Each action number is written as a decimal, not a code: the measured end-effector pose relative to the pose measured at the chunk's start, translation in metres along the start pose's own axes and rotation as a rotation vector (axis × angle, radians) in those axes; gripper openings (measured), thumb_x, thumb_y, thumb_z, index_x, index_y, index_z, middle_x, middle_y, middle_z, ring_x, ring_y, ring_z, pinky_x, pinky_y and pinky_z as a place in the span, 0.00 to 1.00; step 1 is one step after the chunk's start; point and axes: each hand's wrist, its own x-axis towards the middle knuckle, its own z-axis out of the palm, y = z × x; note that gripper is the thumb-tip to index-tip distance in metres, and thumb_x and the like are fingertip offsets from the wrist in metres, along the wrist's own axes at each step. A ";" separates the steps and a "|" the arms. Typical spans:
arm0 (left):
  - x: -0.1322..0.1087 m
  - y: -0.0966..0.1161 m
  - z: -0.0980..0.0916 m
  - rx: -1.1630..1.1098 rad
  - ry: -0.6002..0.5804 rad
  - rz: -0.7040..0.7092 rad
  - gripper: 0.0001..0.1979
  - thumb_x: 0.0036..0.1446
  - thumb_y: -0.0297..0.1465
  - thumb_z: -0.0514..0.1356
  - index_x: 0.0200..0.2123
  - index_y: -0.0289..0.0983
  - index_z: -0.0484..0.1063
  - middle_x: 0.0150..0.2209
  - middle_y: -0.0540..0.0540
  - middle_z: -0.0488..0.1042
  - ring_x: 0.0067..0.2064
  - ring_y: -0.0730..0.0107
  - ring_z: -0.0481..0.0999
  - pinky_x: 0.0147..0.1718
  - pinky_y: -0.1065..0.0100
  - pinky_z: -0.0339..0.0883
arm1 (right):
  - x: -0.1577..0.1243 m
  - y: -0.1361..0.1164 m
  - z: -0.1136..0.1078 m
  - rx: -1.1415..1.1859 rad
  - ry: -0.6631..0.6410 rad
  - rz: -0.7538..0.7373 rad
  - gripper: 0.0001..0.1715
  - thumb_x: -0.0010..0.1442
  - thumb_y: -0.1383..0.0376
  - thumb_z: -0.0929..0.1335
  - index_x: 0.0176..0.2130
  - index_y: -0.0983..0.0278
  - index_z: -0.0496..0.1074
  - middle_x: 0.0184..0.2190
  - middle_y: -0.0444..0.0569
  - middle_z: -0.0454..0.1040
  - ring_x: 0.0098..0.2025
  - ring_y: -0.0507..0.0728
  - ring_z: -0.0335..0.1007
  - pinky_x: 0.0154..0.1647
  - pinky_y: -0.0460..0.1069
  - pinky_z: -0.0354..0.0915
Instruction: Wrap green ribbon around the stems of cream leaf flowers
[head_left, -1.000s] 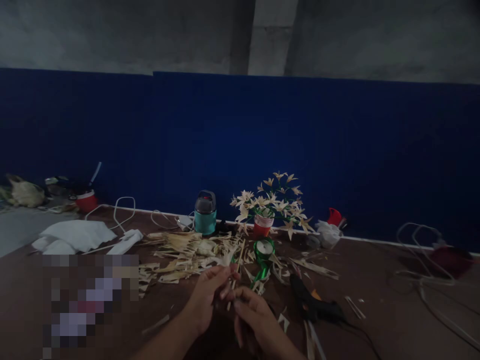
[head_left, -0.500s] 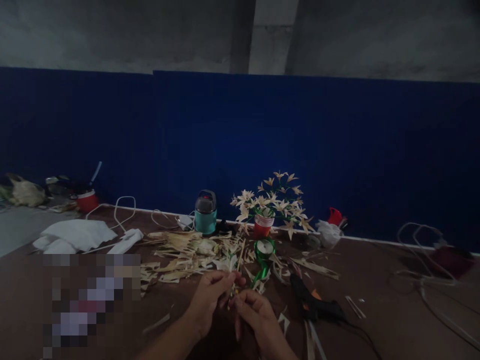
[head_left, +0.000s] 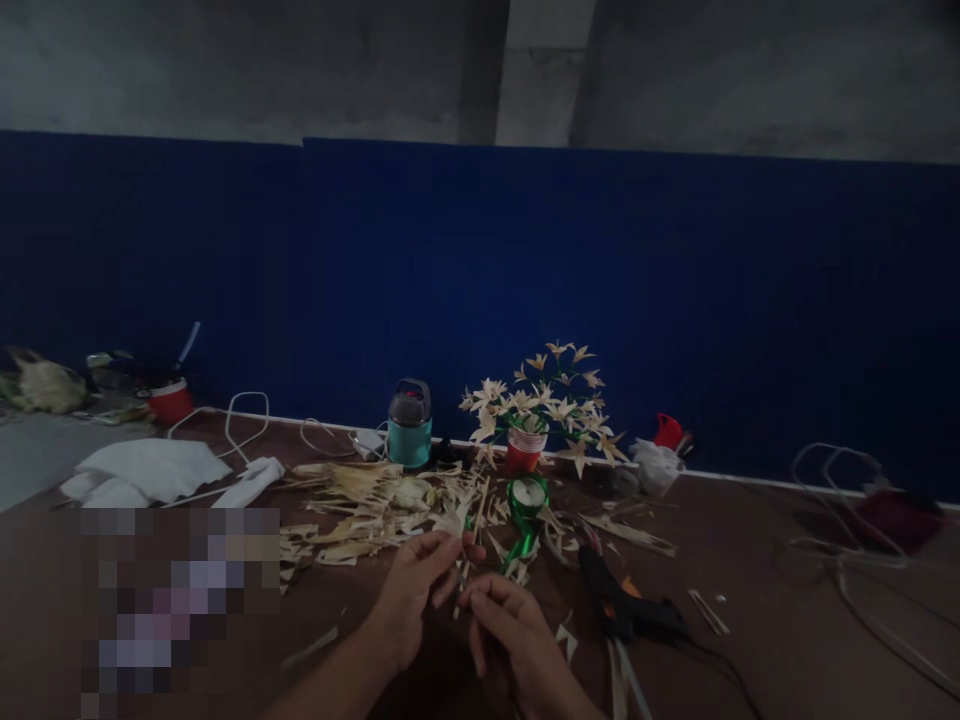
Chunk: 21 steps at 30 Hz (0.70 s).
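At the near middle of the table, my left hand is closed in a pinch. A pale, dry-looking flower shows just above its fingertips and seems held there, though the fingers hide the grip. Beside it, my right hand has thumb and forefinger pressed together. A thin piece shows in the narrow gap between the two hands, too small and dark to name. Beyond the fingers lies a roll of green ribbon with a loose tail. A black glue gun rests to the right of my right hand.
Dry husk strips litter the table. Pale flowers stand in a red cup near the blue partition. A teal-and-grey device, white cloth, cables, and a white bag lie around. The lower left is pixelated.
My hands have drawn slightly apart, and the right hand's fingers have shifted. The pale flower above the left fingertips has turned a little. The view has shifted very slightly.
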 end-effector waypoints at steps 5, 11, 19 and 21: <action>0.000 -0.002 0.000 0.067 0.022 0.029 0.14 0.44 0.38 0.63 0.25 0.31 0.74 0.20 0.49 0.72 0.13 0.89 0.48 0.15 0.78 0.42 | -0.001 -0.003 0.001 -0.046 0.058 0.020 0.20 0.45 0.53 0.70 0.25 0.68 0.66 0.07 0.37 0.60 0.09 0.43 0.46 0.12 0.40 0.36; -0.004 -0.009 0.005 0.130 0.071 -0.030 0.16 0.39 0.40 0.66 0.23 0.30 0.75 0.16 0.49 0.70 0.13 0.86 0.52 0.13 0.77 0.40 | -0.003 -0.011 0.006 -0.123 0.087 0.001 0.26 0.43 0.47 0.69 0.25 0.67 0.66 0.07 0.37 0.60 0.07 0.42 0.41 0.10 0.40 0.35; -0.005 -0.010 0.006 0.024 0.018 -0.044 0.17 0.38 0.39 0.66 0.28 0.31 0.76 0.23 0.47 0.73 0.16 0.84 0.57 0.16 0.77 0.51 | 0.001 -0.014 0.001 -0.248 0.140 -0.009 0.28 0.41 0.44 0.68 0.23 0.66 0.63 0.08 0.39 0.64 0.07 0.42 0.44 0.08 0.39 0.38; -0.005 -0.011 0.007 0.025 0.025 -0.067 0.17 0.37 0.39 0.67 0.28 0.31 0.76 0.22 0.47 0.73 0.17 0.82 0.60 0.16 0.77 0.52 | 0.001 -0.016 0.002 -0.245 0.153 -0.008 0.28 0.40 0.44 0.69 0.23 0.66 0.64 0.08 0.39 0.64 0.07 0.42 0.44 0.08 0.39 0.38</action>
